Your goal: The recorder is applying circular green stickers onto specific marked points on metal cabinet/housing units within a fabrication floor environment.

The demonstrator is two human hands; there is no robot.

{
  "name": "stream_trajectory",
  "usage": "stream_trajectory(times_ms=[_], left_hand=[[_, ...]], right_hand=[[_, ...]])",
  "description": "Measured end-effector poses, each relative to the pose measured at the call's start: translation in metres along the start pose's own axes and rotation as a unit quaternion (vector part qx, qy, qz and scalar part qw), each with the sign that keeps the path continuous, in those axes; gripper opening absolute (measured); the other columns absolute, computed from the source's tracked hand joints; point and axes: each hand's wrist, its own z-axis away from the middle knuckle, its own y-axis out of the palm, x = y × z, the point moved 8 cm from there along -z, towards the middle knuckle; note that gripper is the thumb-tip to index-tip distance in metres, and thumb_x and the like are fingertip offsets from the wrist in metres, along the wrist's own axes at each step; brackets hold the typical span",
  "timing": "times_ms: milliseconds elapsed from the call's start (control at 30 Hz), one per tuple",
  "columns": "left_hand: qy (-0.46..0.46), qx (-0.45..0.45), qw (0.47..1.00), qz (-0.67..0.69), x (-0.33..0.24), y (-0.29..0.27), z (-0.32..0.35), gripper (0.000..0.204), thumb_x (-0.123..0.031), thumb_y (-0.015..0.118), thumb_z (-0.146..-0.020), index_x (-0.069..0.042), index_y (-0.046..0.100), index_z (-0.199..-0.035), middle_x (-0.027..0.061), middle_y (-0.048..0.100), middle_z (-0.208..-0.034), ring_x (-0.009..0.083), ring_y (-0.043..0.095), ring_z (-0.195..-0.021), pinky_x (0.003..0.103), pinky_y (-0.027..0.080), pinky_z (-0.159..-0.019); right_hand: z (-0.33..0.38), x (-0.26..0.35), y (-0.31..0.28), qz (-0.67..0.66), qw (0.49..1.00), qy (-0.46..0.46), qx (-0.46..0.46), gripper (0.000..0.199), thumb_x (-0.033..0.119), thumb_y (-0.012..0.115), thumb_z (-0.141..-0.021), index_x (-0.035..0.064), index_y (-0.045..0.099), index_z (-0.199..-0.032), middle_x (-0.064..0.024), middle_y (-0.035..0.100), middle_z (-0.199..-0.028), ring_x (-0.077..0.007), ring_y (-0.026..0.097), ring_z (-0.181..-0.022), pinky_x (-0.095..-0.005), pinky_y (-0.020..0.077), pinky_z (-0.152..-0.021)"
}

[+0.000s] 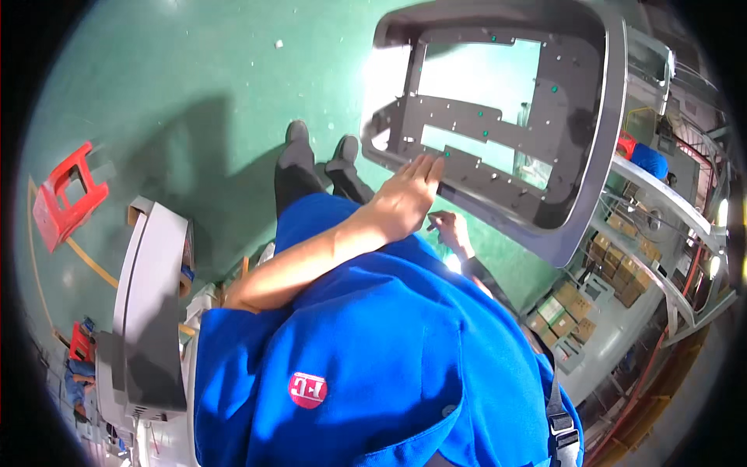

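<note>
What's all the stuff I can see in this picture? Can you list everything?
Panel frame: one, grey rim, dark inside with cut-outs, upper right.
Stool: one, red, left on the green floor.
Grey panel: one, standing on edge, lower left.
Cardboard boxes: several, brown, right, beside a grey conveyor.
Shoes: two, dark, centre.
Blue jacket: one, bottom centre.
Left hand: flat, fingers on the frame's lower edge.
Right hand: below the frame, fingers curled; whether it holds anything is unclear.
</note>
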Motion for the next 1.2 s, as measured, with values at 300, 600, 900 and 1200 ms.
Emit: stream_trajectory(times_ms=[300,600,900,1200], left_hand=[[-0.053,0.129,0.99,0.002,0.008,0.017,-0.011,0.075,0.002,0.055,-0.072,0.014,0.019,-0.137,0.036,0.03,-0.138,0.0426,0.031,-0.132,0.041,0.028,-0.111],[-0.035,0.278,0.957,0.07,-0.012,0.073,-0.024,0.088,-0.005,0.062,-0.075,0.01,0.006,-0.142,0.0365,0.017,-0.143,0.0436,0.02,-0.137,0.045,0.021,-0.113],[0.003,0.305,0.952,0.023,-0.033,0.104,-0.038,0.083,-0.008,0.053,-0.077,0.014,0.004,-0.141,0.0406,0.015,-0.142,0.0491,0.02,-0.135,0.056,0.02,-0.11],[-0.011,0.299,0.954,-0.01,-0.038,0.106,-0.028,0.092,-0.007,0.058,-0.073,0.013,-0.001,-0.141,0.0403,0.012,-0.143,0.048,0.018,-0.136,0.051,0.023,-0.111]], right_hand=[[-0.014,0.03,0.003,-0.025,0.999,0.032,-0.011,0.026,0.023,0.063,-0.087,0.0015,0.067,-0.1,-0.0055,0.067,-0.068,-0.009,0.054,-0.047,-0.026,0.0447,-0.041],[0.008,0.033,0.019,0.017,0.999,0.04,-0.019,0.023,0.021,0.063,-0.086,0.0016,0.067,-0.098,-0.0058,0.067,-0.068,-0.0109,0.055,-0.047,-0.0275,0.046,-0.043],[0.024,0.035,0.025,0.037,0.997,0.053,-0.035,0.022,0.02,0.062,-0.086,0.0019,0.067,-0.096,-0.0071,0.067,-0.07,-0.0131,0.056,-0.047,-0.0293,0.0472,-0.046],[0.041,0.024,0.036,0.066,0.996,0.026,-0.053,0.02,0.019,0.06,-0.086,0.0022,0.068,-0.094,-0.0085,0.068,-0.071,-0.0152,0.057,-0.048,-0.0311,0.0483,-0.048]])
